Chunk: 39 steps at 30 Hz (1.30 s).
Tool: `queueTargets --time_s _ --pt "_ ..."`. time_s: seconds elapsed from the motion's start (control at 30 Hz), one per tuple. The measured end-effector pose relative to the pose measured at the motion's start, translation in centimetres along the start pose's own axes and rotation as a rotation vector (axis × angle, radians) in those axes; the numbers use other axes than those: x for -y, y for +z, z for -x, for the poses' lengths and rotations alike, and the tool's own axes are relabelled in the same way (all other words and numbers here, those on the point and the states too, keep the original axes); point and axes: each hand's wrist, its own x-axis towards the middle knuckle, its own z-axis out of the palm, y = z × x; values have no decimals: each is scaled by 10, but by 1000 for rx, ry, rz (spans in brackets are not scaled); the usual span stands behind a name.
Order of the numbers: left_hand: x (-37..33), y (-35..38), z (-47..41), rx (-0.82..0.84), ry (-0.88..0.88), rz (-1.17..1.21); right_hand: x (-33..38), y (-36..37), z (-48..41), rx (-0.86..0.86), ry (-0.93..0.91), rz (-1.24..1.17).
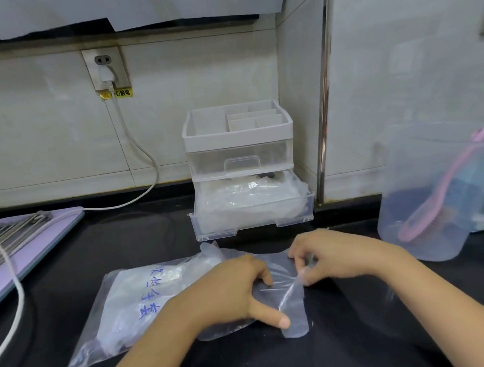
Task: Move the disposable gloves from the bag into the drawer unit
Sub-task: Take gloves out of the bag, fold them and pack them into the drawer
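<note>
A clear plastic bag (129, 302) with blue writing lies on the black counter, holding a white stack of gloves. A thin clear disposable glove (293, 311) lies flat at the bag's right end. My left hand (234, 292) presses on this glove with curled fingers and an outstretched thumb. My right hand (330, 257) pinches the glove's upper right edge. Behind them stands the drawer unit (237, 133). Its lower drawer (251, 221) is pulled out and holds crumpled clear gloves; the upper drawer is closed.
A translucent measuring jug (424, 203) with a pink brush stands at the right. A lilac board (35, 245) with metal rods lies at the left, with a white power cable (15, 290) running over it from the wall socket (105, 70).
</note>
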Motion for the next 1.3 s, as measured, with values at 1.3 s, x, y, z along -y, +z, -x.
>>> queueTargets --time_s 1.3 --pt "38 -110 -102 -525 -469 -73 13 -100 -63 -726 119 -78"
